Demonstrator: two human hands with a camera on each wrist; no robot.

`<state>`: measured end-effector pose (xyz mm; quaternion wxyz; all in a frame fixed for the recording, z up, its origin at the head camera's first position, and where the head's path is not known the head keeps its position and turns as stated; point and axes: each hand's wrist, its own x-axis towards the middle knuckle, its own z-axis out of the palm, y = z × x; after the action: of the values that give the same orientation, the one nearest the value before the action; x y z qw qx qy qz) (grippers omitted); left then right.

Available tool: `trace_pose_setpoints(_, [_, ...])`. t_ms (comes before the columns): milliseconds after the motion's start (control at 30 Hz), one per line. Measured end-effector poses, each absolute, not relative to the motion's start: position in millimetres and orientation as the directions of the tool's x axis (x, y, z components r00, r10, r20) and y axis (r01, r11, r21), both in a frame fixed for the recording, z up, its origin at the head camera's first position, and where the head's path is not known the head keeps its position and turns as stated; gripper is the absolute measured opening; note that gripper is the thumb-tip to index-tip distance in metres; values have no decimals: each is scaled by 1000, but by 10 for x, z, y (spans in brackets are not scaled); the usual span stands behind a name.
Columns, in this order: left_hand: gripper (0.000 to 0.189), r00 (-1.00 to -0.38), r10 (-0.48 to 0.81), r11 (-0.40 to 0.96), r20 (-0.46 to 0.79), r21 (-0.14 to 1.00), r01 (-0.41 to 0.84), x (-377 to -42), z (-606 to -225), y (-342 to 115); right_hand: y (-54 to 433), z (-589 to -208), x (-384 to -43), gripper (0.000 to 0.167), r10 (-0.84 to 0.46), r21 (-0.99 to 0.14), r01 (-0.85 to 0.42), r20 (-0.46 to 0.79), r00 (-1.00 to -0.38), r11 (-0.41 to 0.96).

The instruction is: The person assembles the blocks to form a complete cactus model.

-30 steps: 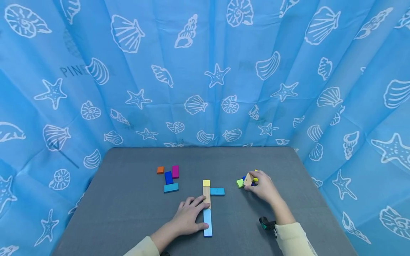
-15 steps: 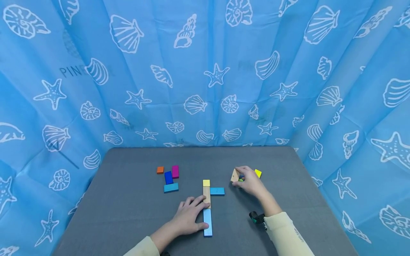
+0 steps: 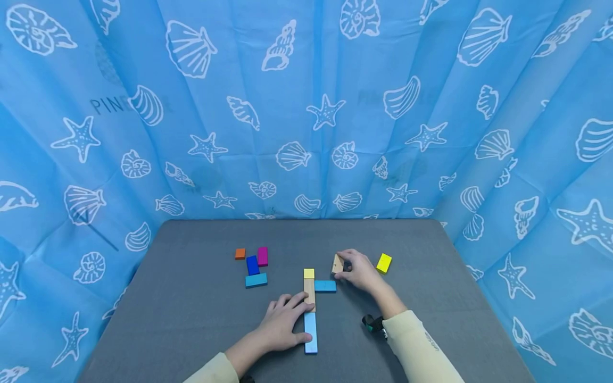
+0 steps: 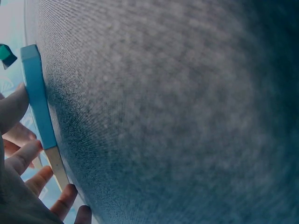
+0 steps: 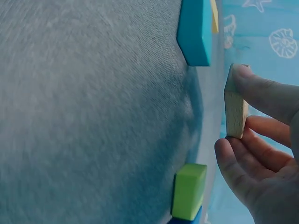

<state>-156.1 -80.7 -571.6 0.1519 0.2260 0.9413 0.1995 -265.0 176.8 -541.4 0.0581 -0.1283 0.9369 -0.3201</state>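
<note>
A row of wooden blocks lies on the grey table: a yellow one [image 3: 308, 273] at the far end, a plain wood one [image 3: 309, 287], then a long light-blue one [image 3: 311, 346]. My left hand [image 3: 281, 325] rests along the row, fingertips at the plain block and thumb on the light-blue one. A teal block [image 3: 325, 286] sticks out rightward from the plain block. Beyond its right end, my right hand [image 3: 361, 274] pinches a plain wooden triangular block [image 5: 235, 112] between thumb and fingers, held above the table.
Left of the row lie orange [image 3: 240, 254], magenta [image 3: 262, 256], dark blue [image 3: 252, 265] and teal [image 3: 256, 280] blocks. A bright yellow block [image 3: 383, 263] lies right of my right hand. In the right wrist view, a green block [image 5: 189, 191] stands by a blue one.
My right hand has carried the triangular block leftward from the right-hand pile toward the teal block, uncovering the bright yellow block. The left hand has stayed in place.
</note>
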Motion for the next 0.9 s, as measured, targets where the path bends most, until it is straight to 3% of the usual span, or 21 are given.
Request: trace_pose_setpoints(900, [70,-854,484,811,-191,465,355,-1552,-5709,-818,1660,-5540,-2680,56,-342,-618,-225,-74,-937,753])
